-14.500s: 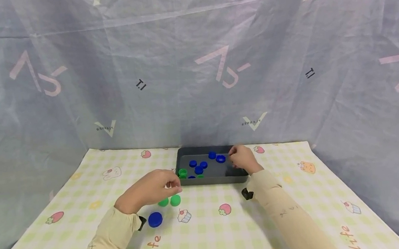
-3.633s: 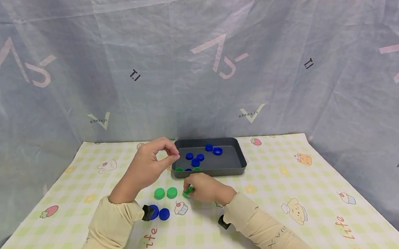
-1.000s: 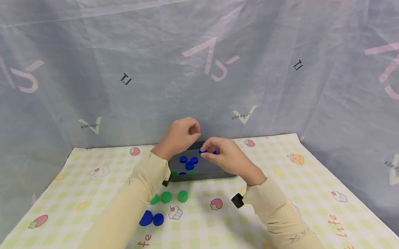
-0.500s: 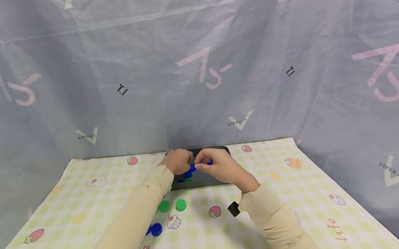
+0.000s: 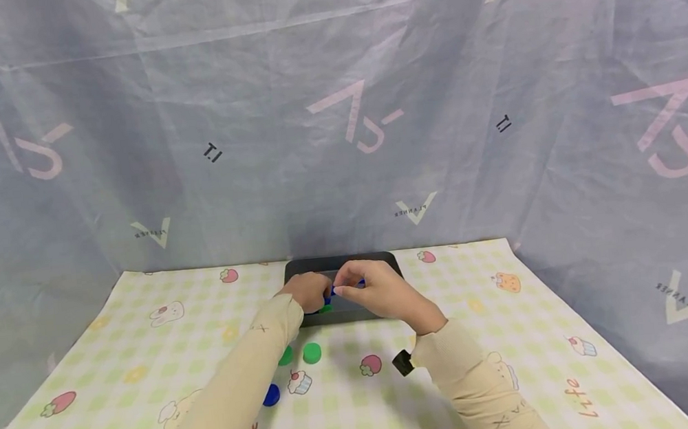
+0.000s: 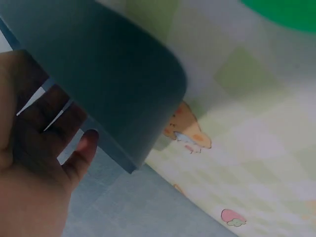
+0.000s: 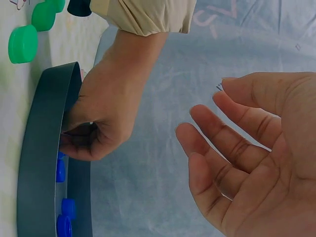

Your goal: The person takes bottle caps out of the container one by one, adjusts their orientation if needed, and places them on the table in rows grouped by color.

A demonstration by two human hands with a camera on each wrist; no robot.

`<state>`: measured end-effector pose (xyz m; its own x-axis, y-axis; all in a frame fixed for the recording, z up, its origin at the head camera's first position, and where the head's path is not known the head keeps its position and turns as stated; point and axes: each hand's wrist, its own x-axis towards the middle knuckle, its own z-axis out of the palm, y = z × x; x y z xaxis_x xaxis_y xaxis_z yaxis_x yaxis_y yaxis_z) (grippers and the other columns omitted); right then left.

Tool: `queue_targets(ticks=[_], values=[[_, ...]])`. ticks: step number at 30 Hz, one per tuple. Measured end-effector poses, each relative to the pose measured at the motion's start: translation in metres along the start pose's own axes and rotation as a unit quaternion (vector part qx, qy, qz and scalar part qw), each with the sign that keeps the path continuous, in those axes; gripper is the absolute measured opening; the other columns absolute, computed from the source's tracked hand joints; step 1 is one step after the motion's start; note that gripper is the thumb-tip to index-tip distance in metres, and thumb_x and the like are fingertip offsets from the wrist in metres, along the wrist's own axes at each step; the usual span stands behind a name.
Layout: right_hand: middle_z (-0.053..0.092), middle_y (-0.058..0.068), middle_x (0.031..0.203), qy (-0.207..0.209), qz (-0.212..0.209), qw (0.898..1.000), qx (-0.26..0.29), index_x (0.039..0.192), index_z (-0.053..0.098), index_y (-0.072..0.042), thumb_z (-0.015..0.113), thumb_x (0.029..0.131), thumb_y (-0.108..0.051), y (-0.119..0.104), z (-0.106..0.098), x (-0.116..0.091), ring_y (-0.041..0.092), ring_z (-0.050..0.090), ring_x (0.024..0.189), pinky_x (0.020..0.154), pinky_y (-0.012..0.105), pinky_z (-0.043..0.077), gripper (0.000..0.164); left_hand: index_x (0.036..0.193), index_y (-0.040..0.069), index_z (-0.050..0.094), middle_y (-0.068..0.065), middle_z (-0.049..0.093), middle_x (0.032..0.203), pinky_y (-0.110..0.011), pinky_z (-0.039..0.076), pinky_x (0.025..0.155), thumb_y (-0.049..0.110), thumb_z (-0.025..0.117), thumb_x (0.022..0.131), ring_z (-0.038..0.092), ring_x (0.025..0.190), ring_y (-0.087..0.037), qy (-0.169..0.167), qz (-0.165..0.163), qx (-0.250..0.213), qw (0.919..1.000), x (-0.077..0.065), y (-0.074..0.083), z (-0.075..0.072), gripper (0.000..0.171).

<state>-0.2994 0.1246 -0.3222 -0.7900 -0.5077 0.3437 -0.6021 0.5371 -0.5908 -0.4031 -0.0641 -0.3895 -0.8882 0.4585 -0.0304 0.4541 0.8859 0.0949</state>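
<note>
My left hand (image 5: 308,292) reaches down into the left part of a dark grey tray (image 5: 354,315), its fingers curled below the rim. In the right wrist view, the fingertips of my left hand (image 7: 101,116) are hidden behind the tray's wall (image 7: 39,153), close to a blue bottle cap (image 7: 60,170); I cannot tell whether they pinch one. My right hand (image 5: 382,291) hovers over the tray, holding nothing; its fingers are relaxed and apart in the right wrist view. Beside the left sleeve lie a green cap (image 5: 312,353) and a blue cap (image 5: 271,395).
A checked tablecloth (image 5: 560,387) with cartoon prints covers the table. The tray stands at the back edge, against a grey cloth backdrop (image 5: 250,147). My left sleeve (image 5: 230,391) hides part of the rows of caps on the cloth.
Earlier, a third green cap and a second blue cap came onto the cloth. Over the last second, my left hand dropped from above the tray into it; my right hand stayed over the tray.
</note>
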Motion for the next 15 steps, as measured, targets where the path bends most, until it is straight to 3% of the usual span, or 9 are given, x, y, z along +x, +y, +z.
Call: queue_targets(ticks=[8,15], values=[[0.067,-0.008,0.09,-0.004,-0.01,1.0,0.005,0.096,0.069,-0.021,0.067,0.097,-0.023,0.0009,0.0012,-0.0006,0.007,0.062,0.084,0.075,0.034,0.051,0.004,0.078,0.019,0.063,0.006,0.056,0.066,-0.038,0.047,0.073,0.009,0.069,0.092,0.051,0.062,-0.013,0.03,0.024,0.019,0.9991,-0.0044,0.0003,0.0069,0.019],[0.066,-0.012,0.09,-0.005,-0.014,1.0,-0.001,0.095,0.069,-0.024,0.067,0.097,-0.024,0.0018,0.0016,-0.0017,0.006,0.061,0.084,0.074,0.034,0.051,0.003,0.08,0.02,0.065,0.008,0.056,0.065,-0.034,0.045,0.067,0.003,0.068,0.091,0.051,0.059,-0.012,0.07,0.056,0.042,0.9951,-0.007,0.0004,0.0091,0.02]])
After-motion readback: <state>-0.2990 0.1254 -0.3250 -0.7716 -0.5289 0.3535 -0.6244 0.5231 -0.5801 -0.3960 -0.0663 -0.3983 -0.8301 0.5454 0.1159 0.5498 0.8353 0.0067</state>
